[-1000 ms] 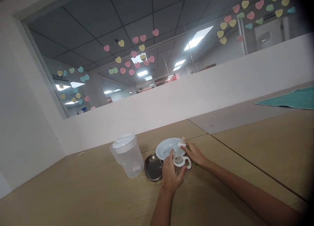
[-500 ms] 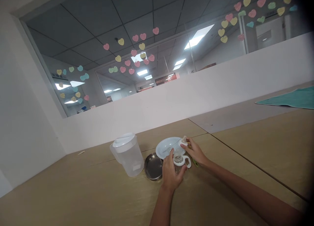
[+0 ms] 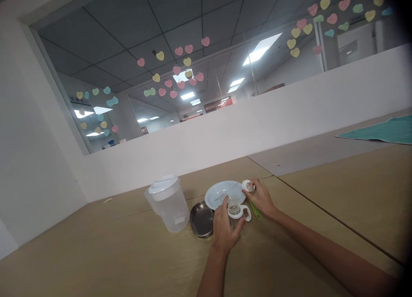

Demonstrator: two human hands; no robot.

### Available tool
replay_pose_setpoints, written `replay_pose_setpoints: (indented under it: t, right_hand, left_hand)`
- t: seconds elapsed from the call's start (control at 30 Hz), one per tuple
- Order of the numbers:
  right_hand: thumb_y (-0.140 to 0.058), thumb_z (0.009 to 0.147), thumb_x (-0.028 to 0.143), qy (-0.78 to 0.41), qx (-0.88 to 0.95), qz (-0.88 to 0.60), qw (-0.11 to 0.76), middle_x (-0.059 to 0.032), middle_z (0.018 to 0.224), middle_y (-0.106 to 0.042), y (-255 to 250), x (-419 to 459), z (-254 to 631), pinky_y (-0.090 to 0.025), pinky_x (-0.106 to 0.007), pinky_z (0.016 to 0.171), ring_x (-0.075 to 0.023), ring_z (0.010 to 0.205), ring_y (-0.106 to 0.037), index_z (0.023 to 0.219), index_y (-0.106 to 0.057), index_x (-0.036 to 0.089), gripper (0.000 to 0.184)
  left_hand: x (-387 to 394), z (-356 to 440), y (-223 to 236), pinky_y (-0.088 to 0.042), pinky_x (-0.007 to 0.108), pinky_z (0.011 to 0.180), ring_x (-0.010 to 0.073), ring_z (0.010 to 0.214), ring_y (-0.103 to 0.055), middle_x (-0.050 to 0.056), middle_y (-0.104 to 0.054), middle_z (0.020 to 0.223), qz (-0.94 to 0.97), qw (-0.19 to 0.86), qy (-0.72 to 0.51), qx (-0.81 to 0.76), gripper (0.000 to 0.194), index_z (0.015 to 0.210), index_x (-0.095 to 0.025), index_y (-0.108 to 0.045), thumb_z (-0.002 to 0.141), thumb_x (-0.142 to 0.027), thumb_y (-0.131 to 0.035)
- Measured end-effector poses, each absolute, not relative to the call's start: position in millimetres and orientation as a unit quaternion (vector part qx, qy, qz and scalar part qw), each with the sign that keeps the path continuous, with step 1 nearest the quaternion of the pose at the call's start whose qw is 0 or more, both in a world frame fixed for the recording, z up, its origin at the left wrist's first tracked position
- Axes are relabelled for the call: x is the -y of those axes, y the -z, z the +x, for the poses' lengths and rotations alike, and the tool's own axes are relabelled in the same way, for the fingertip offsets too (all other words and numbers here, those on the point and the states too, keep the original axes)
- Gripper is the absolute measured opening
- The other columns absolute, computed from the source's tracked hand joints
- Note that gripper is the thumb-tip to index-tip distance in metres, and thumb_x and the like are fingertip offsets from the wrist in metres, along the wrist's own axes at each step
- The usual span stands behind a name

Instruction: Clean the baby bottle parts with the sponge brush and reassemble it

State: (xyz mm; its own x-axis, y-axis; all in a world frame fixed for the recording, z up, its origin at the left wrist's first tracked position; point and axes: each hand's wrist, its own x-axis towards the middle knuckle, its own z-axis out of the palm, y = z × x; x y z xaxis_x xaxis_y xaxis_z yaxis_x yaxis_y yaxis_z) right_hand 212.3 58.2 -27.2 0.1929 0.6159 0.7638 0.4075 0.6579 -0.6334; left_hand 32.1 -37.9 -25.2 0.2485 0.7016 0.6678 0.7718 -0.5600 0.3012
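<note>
From the head camera, you are working low in the middle of the picture, on a tan table (image 3: 96, 254) that is running along a white wall. Your left hand (image 3: 225, 226) is wrapping around a small clear bottle (image 3: 236, 211) with a white handled collar, holding it upright on the table. Your right hand (image 3: 262, 198) is pinching the bottle's round white cap (image 3: 247, 186) between its fingertips, and the cap is hanging clear of the bottle, at about one o'clock from its open neck.

Judging by how things are lying, the cap is already off and the bottle is standing open. I cannot tell whether anything is sitting inside it, since the body is mostly hidden behind your left hand. Whatever is going into or coming out of the bottle is looking undone as yet.

A pale blue plate (image 3: 214, 196) is lying just beyond the bottle at eleven o'clock, with a thin stick resting across it. A round steel dish (image 3: 201, 219) is sitting at nine o'clock, just beside your left hand, and a lidded clear jug (image 3: 167, 204) is standing farther out the same way. A green tool (image 3: 255, 211) is showing under your right hand, and a teal cloth (image 3: 383, 131) is lying well apart at two o'clock.
</note>
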Motion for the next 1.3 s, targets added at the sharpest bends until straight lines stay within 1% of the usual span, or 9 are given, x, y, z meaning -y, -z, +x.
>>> replay_pose_setpoints:
  t: [0.1, 0.23, 0.33, 0.43, 0.53, 0.8, 0.93, 1.1, 1.3]
  right_hand:
    - [-0.057, 0.070, 0.038, -0.058, 0.629, -0.419, 0.652, -0.0053, 0.086, -0.052, 26.9, -58.8, 213.6, -0.042, -0.035, 0.075, -0.0243, 0.087, -0.051, 0.073, -0.039, 0.024, 0.022]
    - [-0.054, 0.071, 0.040, -0.040, 0.628, -0.456, 0.630, -0.0022, 0.072, -0.050, 25.9, -57.3, 214.6, -0.040, -0.032, 0.062, -0.0206, 0.068, -0.049, 0.066, -0.035, 0.025, 0.025]
    - [-0.053, 0.070, 0.038, -0.038, 0.629, -0.460, 0.625, -0.0020, 0.069, -0.053, 27.2, -56.9, 214.9, -0.039, -0.031, 0.060, -0.0202, 0.064, -0.051, 0.066, -0.036, 0.025, 0.022]
    - [-0.053, 0.070, 0.034, -0.077, 0.630, -0.462, 0.619, -0.0028, 0.078, -0.061, 31.0, -57.9, 214.4, -0.041, -0.031, 0.062, -0.0217, 0.069, -0.057, 0.078, -0.042, 0.024, 0.017]
    - [-0.053, 0.070, 0.030, -0.109, 0.628, -0.479, 0.603, -0.0040, 0.086, -0.064, 35.0, -59.0, 213.3, -0.044, -0.033, 0.066, -0.0244, 0.076, -0.060, 0.093, -0.045, 0.024, 0.025]
    - [-0.044, 0.083, 0.030, -0.063, 0.689, -0.410, 0.594, -0.0085, 0.115, -0.055, 37.1, -57.5, 212.0, -0.043, -0.041, 0.090, -0.0256, 0.104, -0.054, 0.115, -0.057, 0.026, 0.035]
    - [-0.043, 0.085, 0.026, 0.017, 0.719, -0.449, 0.530, -0.0102, 0.115, -0.053, 40.9, -58.3, 209.3, -0.044, -0.042, 0.086, -0.0284, 0.104, -0.051, 0.116, -0.061, 0.030, 0.036]
    - [-0.049, 0.083, 0.015, 0.161, 0.754, -0.480, 0.418, -0.0115, 0.122, -0.050, 43.8, -54.1, 203.2, -0.042, -0.042, 0.083, -0.0297, 0.104, -0.050, 0.124, -0.054, 0.036, 0.046]
    - [-0.050, 0.086, 0.020, 0.282, 0.759, -0.482, 0.335, -0.0151, 0.123, -0.051, 35.3, -42.9, 198.0, -0.040, -0.039, 0.078, -0.0286, 0.095, -0.053, 0.130, -0.048, 0.034, 0.046]
  left_hand:
    - [38.7, 32.4, 24.6, -0.038, 0.044, 0.099, 0.0275, 0.117, -0.047, 0.017, -0.047, 0.132, -0.786, 0.043, 0.400, 0.470, 0.072, 0.139, -0.012, -0.027, 0.082, -0.047, -0.053]
    - [39.4, 32.7, 23.7, -0.037, 0.046, 0.099, 0.0287, 0.116, -0.048, 0.017, -0.049, 0.130, -0.783, 0.037, 0.398, 0.477, 0.073, 0.139, -0.012, -0.028, 0.081, -0.047, -0.053]
    - [39.2, 32.6, 23.8, -0.037, 0.045, 0.099, 0.0283, 0.116, -0.048, 0.017, -0.048, 0.131, -0.783, 0.035, 0.398, 0.476, 0.073, 0.140, -0.013, -0.027, 0.081, -0.048, -0.053]
    - [38.5, 32.3, 24.5, -0.038, 0.044, 0.099, 0.0281, 0.116, -0.048, 0.017, -0.048, 0.131, -0.784, 0.036, 0.400, 0.473, 0.073, 0.140, -0.013, -0.027, 0.081, -0.048, -0.053]
    - [37.9, 32.1, 25.1, -0.038, 0.044, 0.098, 0.0281, 0.115, -0.049, 0.017, -0.049, 0.130, -0.783, 0.036, 0.402, 0.473, 0.074, 0.140, -0.013, -0.028, 0.081, -0.048, -0.054]
    - [37.6, 31.6, 25.8, -0.038, 0.042, 0.099, 0.0271, 0.116, -0.048, 0.016, -0.048, 0.131, -0.784, 0.043, 0.406, 0.467, 0.073, 0.139, -0.012, -0.028, 0.081, -0.047, -0.054]
    - [37.4, 31.4, 26.7, -0.038, 0.043, 0.099, 0.0271, 0.117, -0.047, 0.017, -0.047, 0.133, -0.787, 0.047, 0.402, 0.467, 0.072, 0.139, -0.012, -0.027, 0.082, -0.047, -0.053]
    - [36.4, 31.2, 27.3, -0.037, 0.045, 0.100, 0.0272, 0.119, -0.047, 0.017, -0.044, 0.136, -0.791, 0.054, 0.397, 0.462, 0.072, 0.140, -0.013, -0.026, 0.082, -0.047, -0.052]
    - [35.5, 29.6, 28.4, -0.036, 0.045, 0.102, 0.0265, 0.124, -0.042, 0.016, -0.042, 0.139, -0.797, 0.075, 0.395, 0.450, 0.068, 0.139, -0.013, -0.028, 0.084, -0.045, -0.051]
